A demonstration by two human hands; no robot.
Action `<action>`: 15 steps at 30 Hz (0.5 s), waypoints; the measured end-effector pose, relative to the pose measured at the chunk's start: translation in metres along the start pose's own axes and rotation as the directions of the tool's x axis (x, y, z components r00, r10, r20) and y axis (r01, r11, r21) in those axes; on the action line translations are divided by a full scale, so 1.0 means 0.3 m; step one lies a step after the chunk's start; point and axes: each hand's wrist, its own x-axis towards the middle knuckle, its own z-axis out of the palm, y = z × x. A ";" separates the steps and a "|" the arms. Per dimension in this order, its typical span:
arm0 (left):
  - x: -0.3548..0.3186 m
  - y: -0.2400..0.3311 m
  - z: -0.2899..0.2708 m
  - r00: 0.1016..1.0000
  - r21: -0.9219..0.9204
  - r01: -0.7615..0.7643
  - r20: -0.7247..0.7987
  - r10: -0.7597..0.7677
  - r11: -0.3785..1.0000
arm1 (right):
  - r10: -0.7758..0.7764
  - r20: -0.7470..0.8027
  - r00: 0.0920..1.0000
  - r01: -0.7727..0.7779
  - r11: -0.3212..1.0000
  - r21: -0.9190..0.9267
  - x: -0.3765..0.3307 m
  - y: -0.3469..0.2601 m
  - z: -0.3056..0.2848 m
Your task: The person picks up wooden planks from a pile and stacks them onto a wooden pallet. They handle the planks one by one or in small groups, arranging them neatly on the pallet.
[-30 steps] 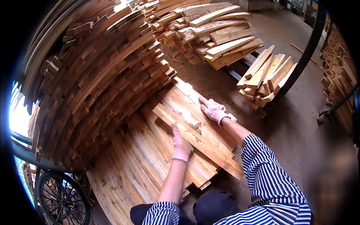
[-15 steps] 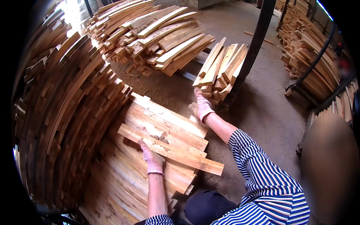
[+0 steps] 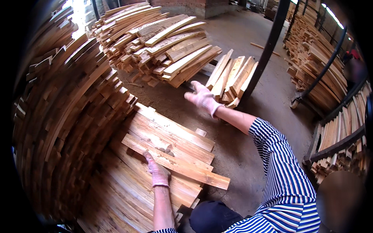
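Observation:
A long, pale wooden plank lies slantwise over a layer of side-by-side boards. My left hand, in a pinkish knit glove, is closed around it. The thumb lies at the near edge, and dark, dirty fingertips show past the far edge. Farther off, my gloved right hand is held out with spread fingers and nothing in it. It is nearest to a small stack of short planks and partly covers the stack's lower left.
A tall wall of stacked wood rises at my left. Beyond the boards is a big loose pile of planks. A dark metal post stands beside the small stack. On the right are wheeled racks of wood and a person.
My right hand has moved left and away from the front of the small stack, its fingers spreading. My left hand keeps its hold on the plank. The view has shifted slightly.

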 end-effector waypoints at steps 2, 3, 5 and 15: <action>0.008 0.008 -0.034 1.000 0.010 -0.012 -0.010 0.012 1.000 | 0.256 0.123 0.959 -0.284 0.848 0.448 0.148 -0.006 0.089; 0.016 0.006 -0.056 0.999 0.022 -0.035 -0.010 0.035 0.999 | 0.397 0.240 0.886 -0.455 0.645 0.613 0.231 -0.004 0.132; 0.062 0.008 -0.119 0.999 0.062 -0.025 -0.026 0.027 0.998 | 0.479 0.136 0.868 -0.453 0.648 0.613 0.398 0.017 0.186; 0.022 0.000 -0.038 0.993 0.027 -0.028 -0.114 0.031 0.999 | 0.557 -0.029 0.830 -0.448 0.697 0.560 0.854 0.156 0.283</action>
